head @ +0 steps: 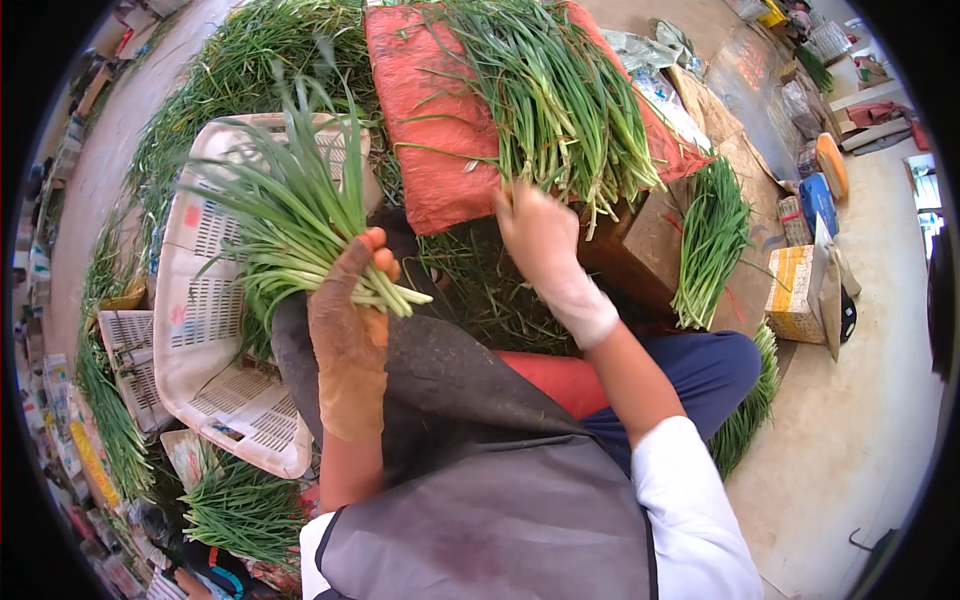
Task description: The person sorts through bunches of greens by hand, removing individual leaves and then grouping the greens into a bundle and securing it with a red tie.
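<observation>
My left hand (349, 300), in a dirty glove with the fingertips showing, is closed around a bunch of green leafy stalks (300, 225), likely Chinese chives or a similar allium. Their pale stem ends point right and the leaves fan up and left over a white plastic crate (180, 300). My right hand (536, 225), in a pale thin glove, is at the stem ends of a larger heap of the stalks (555, 97) lying on a red plastic sack (442, 127). Its fingers are curled and slightly blurred; whether they pinch a stalk cannot be told.
A bundle of stalks (712, 247) lies on cardboard at the right, near a taped box (791, 292). Loose greens (262, 60) are piled behind the crate. More bundles (240, 510) lie lower left, where part of another person's arm (191, 583) shows.
</observation>
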Tool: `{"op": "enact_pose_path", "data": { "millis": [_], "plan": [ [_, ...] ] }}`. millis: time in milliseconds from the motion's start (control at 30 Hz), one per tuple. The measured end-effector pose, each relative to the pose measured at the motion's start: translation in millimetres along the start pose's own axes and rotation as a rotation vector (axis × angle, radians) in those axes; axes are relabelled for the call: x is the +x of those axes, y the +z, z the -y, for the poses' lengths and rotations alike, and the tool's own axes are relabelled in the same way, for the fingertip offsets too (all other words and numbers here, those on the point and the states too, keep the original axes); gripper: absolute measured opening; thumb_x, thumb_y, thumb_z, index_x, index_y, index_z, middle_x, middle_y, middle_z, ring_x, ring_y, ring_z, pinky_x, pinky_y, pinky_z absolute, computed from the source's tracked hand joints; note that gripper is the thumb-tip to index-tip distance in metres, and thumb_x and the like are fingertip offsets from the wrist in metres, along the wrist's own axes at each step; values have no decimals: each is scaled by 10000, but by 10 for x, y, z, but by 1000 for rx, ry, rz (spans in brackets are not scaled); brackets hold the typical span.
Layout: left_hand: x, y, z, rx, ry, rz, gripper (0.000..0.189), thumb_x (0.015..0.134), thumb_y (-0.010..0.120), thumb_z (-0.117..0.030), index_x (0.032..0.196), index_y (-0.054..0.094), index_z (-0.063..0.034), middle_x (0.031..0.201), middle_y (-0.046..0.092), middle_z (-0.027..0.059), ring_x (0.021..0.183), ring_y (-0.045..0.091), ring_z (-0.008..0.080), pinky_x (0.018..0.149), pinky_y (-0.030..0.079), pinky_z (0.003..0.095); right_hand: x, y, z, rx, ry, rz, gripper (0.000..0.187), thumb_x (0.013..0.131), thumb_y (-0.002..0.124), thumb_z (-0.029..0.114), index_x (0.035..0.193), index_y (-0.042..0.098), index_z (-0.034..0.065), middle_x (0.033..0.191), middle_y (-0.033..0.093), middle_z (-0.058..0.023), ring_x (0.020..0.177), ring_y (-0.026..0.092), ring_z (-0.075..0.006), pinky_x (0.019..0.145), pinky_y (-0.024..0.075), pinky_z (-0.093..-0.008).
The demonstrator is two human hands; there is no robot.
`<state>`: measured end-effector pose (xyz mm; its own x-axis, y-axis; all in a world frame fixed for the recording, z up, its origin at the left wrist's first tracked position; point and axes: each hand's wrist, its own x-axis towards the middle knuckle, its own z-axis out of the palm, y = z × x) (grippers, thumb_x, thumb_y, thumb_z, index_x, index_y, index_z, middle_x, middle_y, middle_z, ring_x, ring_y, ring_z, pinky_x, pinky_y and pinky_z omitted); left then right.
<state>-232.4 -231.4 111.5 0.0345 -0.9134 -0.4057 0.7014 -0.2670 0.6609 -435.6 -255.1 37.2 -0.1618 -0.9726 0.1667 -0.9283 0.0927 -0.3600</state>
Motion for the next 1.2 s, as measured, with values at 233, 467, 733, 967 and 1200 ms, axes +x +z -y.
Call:
{"op": "enact_pose_path", "data": {
  "millis": [233,467,733,967,1200],
  "plan": [
    [-56,-186,194,-11,-86,31,254,845,603,-46,1083,525,-5,881,625,118,703,578,152,641,479,282,719,163,-94,-36,212,110,331,821,568,303,1000,635,33,820,668,-172,733,668,-295,688,511,-359],
    [57,-236,450,-99,-199,7,225,861,594,-45,1074,521,-49,895,625,142,684,588,157,638,488,287,114,-37,-377,1105,489,429,246,904,472,221,867,596,12,628,597,-48,511,525,-139,519,438,-279],
    [68,-154,549,-89,-141,2,325,841,617,-29,1142,497,-51,875,620,124,670,588,160,626,493,271,-200,-167,-635,719,382,199,294,950,431,245,949,611,14,742,619,-68,632,571,-141,575,438,-265],
    [-155,-77,721,4,-224,97,374,804,647,-17,1148,501,-31,1002,629,172,744,609,172,699,510,263,-836,-572,145,625,-55,-42,242,944,487,214,822,570,22,564,475,-107,515,512,-187,490,391,-309],
    [-282,-153,748,171,-143,35,327,776,632,47,1084,531,4,928,642,121,821,639,205,757,512,286,-920,-444,326,388,-154,321,296,863,536,303,846,591,12,824,605,-205,775,611,-335,669,483,-422]
  ]
}}
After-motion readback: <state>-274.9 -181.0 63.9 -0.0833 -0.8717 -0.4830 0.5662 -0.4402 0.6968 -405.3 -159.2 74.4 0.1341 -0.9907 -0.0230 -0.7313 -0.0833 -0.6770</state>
